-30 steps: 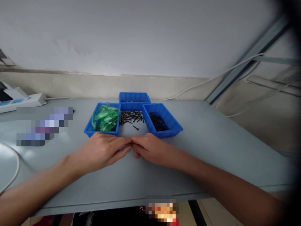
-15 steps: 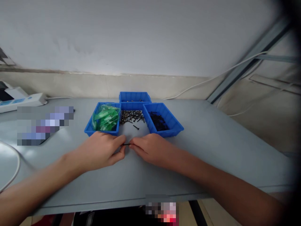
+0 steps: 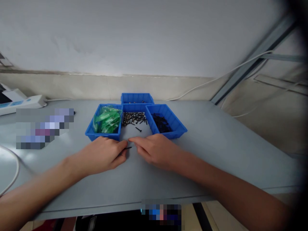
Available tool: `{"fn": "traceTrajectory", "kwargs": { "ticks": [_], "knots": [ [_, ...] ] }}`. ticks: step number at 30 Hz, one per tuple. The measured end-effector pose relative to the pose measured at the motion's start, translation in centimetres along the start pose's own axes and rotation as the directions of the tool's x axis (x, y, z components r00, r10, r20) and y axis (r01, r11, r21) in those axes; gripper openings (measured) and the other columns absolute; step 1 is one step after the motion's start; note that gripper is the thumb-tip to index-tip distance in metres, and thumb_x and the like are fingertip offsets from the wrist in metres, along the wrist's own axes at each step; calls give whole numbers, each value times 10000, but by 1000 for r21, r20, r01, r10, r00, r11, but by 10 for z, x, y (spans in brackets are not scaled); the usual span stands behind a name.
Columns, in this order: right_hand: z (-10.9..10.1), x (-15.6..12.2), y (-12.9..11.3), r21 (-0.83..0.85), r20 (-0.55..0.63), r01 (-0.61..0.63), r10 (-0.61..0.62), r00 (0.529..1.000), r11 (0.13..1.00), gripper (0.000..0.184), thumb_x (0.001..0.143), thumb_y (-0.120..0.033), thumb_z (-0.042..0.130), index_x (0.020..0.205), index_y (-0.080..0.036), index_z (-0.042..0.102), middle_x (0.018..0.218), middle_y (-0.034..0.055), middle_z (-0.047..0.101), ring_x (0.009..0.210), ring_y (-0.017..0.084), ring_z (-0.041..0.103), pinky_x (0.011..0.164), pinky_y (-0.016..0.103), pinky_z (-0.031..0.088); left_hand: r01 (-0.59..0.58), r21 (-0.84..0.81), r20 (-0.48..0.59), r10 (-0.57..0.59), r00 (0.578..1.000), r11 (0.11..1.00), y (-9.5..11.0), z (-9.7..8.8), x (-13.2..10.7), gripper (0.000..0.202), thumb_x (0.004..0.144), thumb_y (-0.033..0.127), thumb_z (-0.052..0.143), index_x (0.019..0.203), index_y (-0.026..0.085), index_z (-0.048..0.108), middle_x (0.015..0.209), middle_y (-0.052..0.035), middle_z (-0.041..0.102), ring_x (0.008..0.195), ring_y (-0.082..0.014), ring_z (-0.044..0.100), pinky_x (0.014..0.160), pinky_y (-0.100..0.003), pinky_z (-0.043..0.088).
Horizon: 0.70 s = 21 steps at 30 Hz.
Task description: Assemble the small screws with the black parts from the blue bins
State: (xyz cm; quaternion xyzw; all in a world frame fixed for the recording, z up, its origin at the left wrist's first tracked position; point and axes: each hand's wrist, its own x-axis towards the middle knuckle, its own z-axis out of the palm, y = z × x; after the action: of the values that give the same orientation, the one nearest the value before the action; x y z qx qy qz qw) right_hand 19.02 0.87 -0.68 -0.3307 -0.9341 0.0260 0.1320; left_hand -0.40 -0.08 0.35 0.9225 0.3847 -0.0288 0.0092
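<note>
My left hand (image 3: 107, 152) is closed in a pinch on a dark screw (image 3: 129, 148), whose thin end sticks out to the right. Opposite it, my right hand (image 3: 154, 149) has its index finger stretched towards my left fingertips, with the thumb apart below; nothing shows between its fingers. A single black screw (image 3: 138, 129) lies on the table just beyond my hands. Behind it is a pile of dark screws (image 3: 134, 117). To the right, a blue bin (image 3: 176, 123) contains many black pieces, probably screws.
A left blue bin (image 3: 89, 130) holds green plastic bags (image 3: 108, 119). Another blue bin (image 3: 137, 98) stands at the back by the wall. On the grey table (image 3: 204, 154) are a blurred-out object (image 3: 48, 128), a white power strip (image 3: 29, 103) and a white cable (image 3: 18, 163) at left.
My right fingers have let go of the screw's end and spread apart, the index finger moving up and left. My left hand still holds the screw.
</note>
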Motion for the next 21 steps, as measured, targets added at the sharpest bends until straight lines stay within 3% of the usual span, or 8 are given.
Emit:
{"fn": "traceTrajectory", "kwargs": {
  "ticks": [12, 21],
  "knots": [
    [6, -1, 7, -8, -60, 74, -74, 995, 997, 248, 821, -176, 441, 1014, -203, 594, 696, -6, 655, 559, 119, 528, 525, 254, 264, -4, -23, 1, 4, 1000, 1000, 0, -1, -1, 214, 851, 253, 332, 796, 174, 523, 617, -14, 607, 569, -176, 592, 477, -261, 351],
    [3, -1, 3, -10, -63, -9, 8, 998, 1000, 271, 887, -274, 359, 967, -181, 601, 662, 11, 619, 535, 109, 495, 519, 247, 255, 12, -12, 11, -12, 1000, 1000, 0, -1, 0, 235, 865, 271, 312, 836, 182, 528, 616, -13, 604, 576, -191, 602, 476, -270, 363]
  ]
}}
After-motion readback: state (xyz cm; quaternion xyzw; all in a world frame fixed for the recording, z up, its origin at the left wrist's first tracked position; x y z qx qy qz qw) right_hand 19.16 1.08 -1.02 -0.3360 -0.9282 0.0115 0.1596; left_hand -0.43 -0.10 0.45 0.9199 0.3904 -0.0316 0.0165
